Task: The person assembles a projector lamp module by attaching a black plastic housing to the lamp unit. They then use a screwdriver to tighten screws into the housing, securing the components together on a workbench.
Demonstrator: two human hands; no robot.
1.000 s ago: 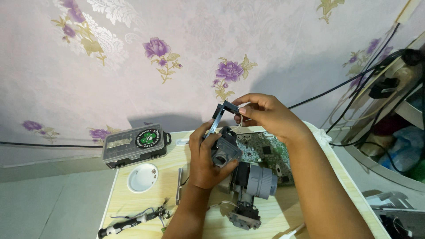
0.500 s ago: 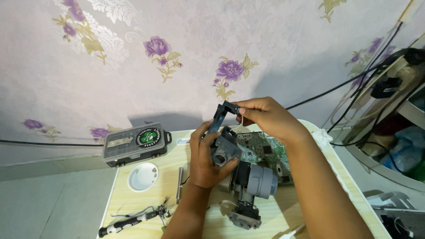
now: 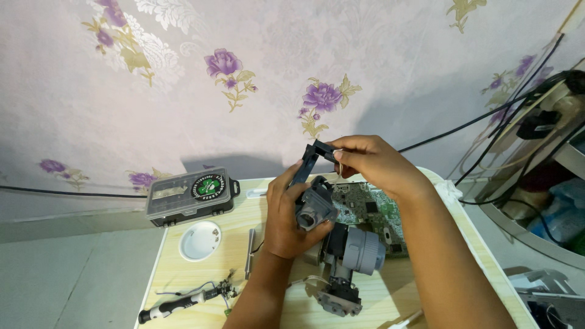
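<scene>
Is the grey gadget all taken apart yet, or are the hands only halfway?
About halfway, it seems. Done: a green circuit board lies bare on the wooden table. In hand: the left hand grips a small grey module, and the right hand pinches its dark bracket. Left: the grey cylinder assembly looks to be in one piece.

Matt grey plastic camera module (image 3: 317, 210); pale wood-grain table (image 3: 201, 274); green circuit board (image 3: 365, 210).
</scene>
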